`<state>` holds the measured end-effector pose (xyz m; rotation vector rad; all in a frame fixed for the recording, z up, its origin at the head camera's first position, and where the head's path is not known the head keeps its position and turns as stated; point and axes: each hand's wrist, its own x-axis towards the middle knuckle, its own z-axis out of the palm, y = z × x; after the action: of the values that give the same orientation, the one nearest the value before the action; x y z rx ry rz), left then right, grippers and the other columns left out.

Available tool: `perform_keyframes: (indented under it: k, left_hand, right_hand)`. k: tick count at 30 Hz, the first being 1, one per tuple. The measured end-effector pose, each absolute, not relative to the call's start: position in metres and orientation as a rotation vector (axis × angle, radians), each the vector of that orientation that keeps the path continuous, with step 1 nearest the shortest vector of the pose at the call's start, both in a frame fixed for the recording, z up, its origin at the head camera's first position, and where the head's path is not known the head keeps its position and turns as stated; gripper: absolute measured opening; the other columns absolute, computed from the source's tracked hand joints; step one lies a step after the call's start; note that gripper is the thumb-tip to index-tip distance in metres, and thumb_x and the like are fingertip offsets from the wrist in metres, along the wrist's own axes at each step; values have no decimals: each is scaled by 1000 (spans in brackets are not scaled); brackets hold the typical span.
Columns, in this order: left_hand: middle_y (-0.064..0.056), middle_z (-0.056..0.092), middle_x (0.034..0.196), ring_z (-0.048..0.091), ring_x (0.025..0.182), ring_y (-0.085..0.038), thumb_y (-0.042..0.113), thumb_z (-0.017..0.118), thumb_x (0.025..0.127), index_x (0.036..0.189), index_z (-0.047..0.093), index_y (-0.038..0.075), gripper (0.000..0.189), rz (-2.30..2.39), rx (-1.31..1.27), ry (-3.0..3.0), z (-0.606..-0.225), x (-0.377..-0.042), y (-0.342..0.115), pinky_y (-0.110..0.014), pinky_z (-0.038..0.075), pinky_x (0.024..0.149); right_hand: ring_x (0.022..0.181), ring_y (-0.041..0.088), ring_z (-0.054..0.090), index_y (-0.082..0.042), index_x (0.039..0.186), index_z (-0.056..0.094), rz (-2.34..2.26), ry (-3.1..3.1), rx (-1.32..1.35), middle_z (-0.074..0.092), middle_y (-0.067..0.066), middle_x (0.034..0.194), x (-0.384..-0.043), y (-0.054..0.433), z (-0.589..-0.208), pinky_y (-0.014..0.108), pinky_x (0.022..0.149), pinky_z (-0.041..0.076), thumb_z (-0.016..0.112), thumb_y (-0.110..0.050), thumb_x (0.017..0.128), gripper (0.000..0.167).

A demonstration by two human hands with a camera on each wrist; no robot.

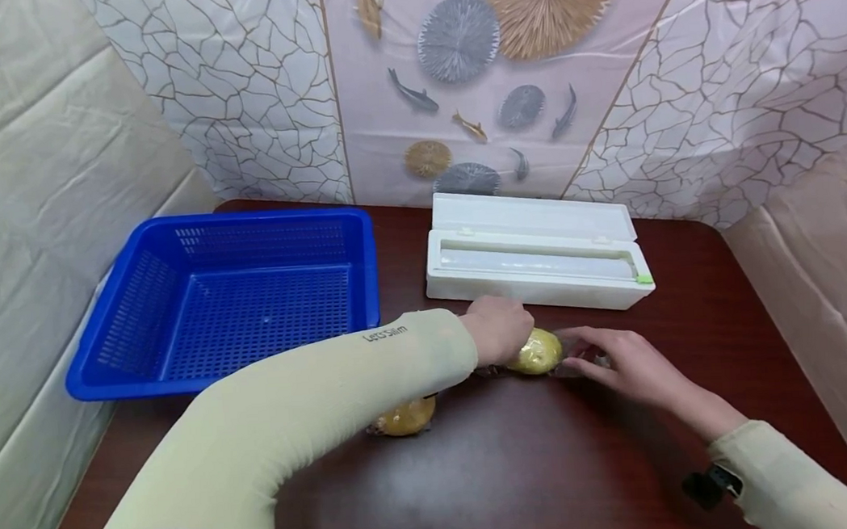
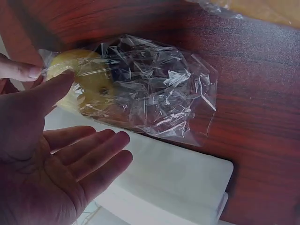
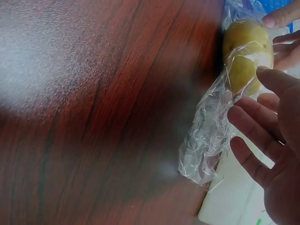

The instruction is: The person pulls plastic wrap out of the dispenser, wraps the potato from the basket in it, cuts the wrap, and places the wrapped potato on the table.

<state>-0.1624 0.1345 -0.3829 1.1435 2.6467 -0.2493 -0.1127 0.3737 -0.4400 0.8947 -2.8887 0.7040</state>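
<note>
A yellow potato (image 1: 536, 351) lies on the table with clear plastic film (image 3: 204, 140) around it, the crumpled film trailing off its ends. My left hand (image 1: 499, 329) is at the potato's left end; in the left wrist view its thumb (image 2: 58, 91) touches the wrapped potato while the other fingers extend loosely below the film. From the right, my right hand (image 1: 622, 361) reaches in, thumb and fingers spread, fingertips right at the film by the potato's other end. A second film-wrapped potato (image 1: 405, 418) rests nearer me, partly hidden by my left sleeve.
Behind the hands stands a long white cling film box (image 1: 542, 294), lid raised, a film roll (image 1: 536, 262) inside. A blue plastic basket (image 1: 267, 318) sits at the left. The brown table (image 1: 524, 477) meets fabric-covered walls at the back and sides.
</note>
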Motion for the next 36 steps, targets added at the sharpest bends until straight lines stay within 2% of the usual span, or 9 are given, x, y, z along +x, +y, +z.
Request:
perform_keyframes:
  k: [4, 8, 15, 23, 29, 36]
  left_hand:
    - [6, 75, 118, 71, 98, -10, 29, 66, 104, 118, 78, 21, 20, -240, 1159, 2642, -389, -163, 135, -33, 62, 76]
    - [6, 75, 115, 70, 93, -11, 34, 69, 102, 116, 77, 22, 20, -202, 1161, 2640, -393, -162, 135, -33, 62, 75]
    - [5, 75, 110, 70, 93, -11, 43, 72, 100, 111, 77, 20, 26, -122, 1113, 2651, -397, -156, 137, -32, 61, 74]
    - [7, 74, 111, 71, 94, -10, 57, 68, 99, 111, 77, 22, 38, -90, 1037, 2688, -398, -143, 136, -31, 60, 74]
    - [7, 75, 112, 72, 94, -12, 64, 61, 101, 114, 77, 23, 47, -64, 1027, 2710, -400, -130, 128, -31, 60, 73]
    - [8, 77, 105, 71, 87, -11, 56, 58, 105, 103, 79, 24, 38, -161, 1099, 2767, -406, -116, 122, -31, 60, 68]
  right_hand:
    - [83, 1, 69, -9, 129, 72, 755, -2888, 912, 76, -9, 96, -116, 373, -444, 30, 68, 59, 83, -7, 93, 38]
    - [85, 2, 70, -9, 131, 71, 798, -2900, 907, 77, -6, 101, -119, 373, -446, 30, 70, 60, 78, -7, 97, 34]
    - [86, 3, 68, -11, 133, 70, 789, -2916, 862, 76, 0, 120, -125, 370, -446, 32, 73, 59, 68, -12, 105, 28]
    - [97, 13, 66, -14, 125, 73, 672, -2894, 929, 75, -3, 117, -136, 361, -446, 40, 82, 55, 70, -13, 104, 22]
    - [97, 19, 68, -13, 126, 74, 648, -2889, 988, 75, -2, 114, -143, 353, -443, 44, 81, 55, 72, -11, 102, 24]
    - [99, 17, 69, -10, 129, 72, 686, -2948, 998, 74, -5, 107, -146, 343, -442, 45, 84, 57, 70, -13, 103, 26]
